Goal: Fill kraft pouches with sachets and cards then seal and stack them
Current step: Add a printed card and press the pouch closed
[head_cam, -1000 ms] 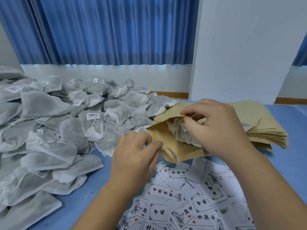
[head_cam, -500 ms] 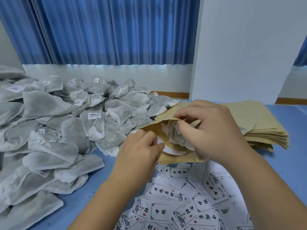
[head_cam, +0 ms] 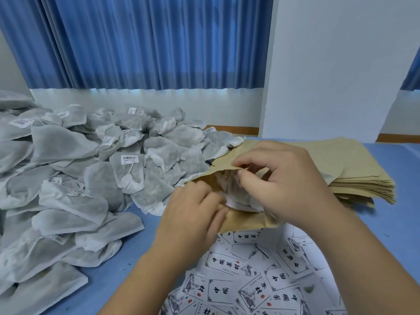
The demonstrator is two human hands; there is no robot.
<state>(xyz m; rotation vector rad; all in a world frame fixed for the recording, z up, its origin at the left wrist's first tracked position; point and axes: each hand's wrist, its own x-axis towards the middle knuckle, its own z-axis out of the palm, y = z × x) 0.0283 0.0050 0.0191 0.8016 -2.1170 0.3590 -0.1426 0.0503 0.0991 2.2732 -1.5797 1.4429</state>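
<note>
The kraft pouch (head_cam: pixel 246 221) is held just above the blue table (head_cam: pixel 400 214), and its mouth is kept wide open between the two hands. A white sachet (head_cam: pixel 241 197) is seen inside the mouth. The upper edge of the pouch is pinched between the thumb and forefinger of the right hand (head_cam: pixel 281 178), while its other fingers are curled above the sachet. The lower edge is gripped by the left hand (head_cam: pixel 193 214), whose fingers are bent and closed on the paper.

To the left of the pouch, a large heap of sachets (head_cam: pixel 91 178) is piled, reaching almost to the pouch; some carry small barcode labels. Just behind the pouch and to its right, a flat stack of pouches (head_cam: pixel 354 169) is laid. In front of the pouch, nearer to the person, printed cards (head_cam: pixel 250 280) are spread loosely. Far behind the pouch, a blue curtain (head_cam: pixel 147 42) and a white wall (head_cam: pixel 341 64) are seen.
</note>
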